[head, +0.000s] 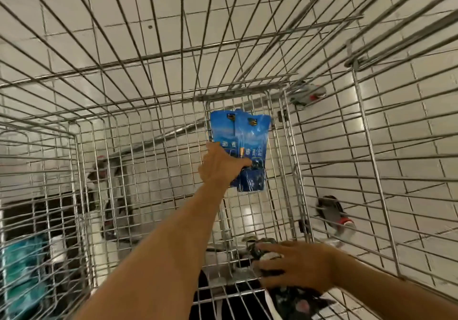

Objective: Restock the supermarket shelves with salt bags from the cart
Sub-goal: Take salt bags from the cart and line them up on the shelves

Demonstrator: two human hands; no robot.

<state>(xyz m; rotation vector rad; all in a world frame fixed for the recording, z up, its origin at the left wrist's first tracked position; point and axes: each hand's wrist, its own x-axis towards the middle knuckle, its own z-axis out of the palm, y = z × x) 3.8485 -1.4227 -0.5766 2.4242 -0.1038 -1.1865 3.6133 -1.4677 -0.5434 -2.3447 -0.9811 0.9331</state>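
Head view is showing us looking down into the wire cart [292,171]. Near the middle of the frame, our left hand [220,164] is reaching deep inside and gripping two blue salt bags [250,136], thumb on the front and the other fingers hidden behind. The bags are lying one partly over the other against the far end of the cart floor. At the lower right of the frame, our right hand [297,264] is resting with fingers spread on a dark flowery cloth [292,295] at the cart's near edge, holding nothing that we can see. We think we are picking the bags up now. To do it well, we are wanting a firm pinch on both bags together, so the front one is not sliding off. Lifting straight up should keep the corners from catching on the wires.
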